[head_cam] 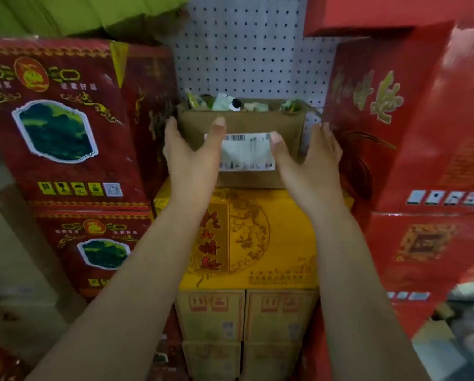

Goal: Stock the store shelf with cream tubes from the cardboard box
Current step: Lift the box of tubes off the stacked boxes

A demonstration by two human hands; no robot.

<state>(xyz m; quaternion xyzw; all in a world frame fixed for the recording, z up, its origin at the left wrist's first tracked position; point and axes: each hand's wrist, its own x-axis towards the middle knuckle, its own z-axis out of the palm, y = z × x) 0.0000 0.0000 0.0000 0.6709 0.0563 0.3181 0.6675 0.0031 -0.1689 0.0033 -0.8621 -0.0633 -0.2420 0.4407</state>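
A small brown cardboard box (247,121) with a white barcode label stands on a yellow carton, against the pegboard. Cream tubes (225,102) in green and white poke out of its open top. My left hand (192,156) is spread at the box's left corner, with the fingers beside the left wall and the thumb up on the front face. My right hand (310,160) is spread at the right side. Its thumb rests on the label, and its fingers stand a little away from the right wall. Neither hand has closed on the box.
The yellow carton (271,237) sits on stacked tan cartons (211,317). Tall red cartons (60,133) press close on the left, and more red boxes (395,119) stand on the right. White pegboard (244,50) is behind and green packaging (79,15) above left.
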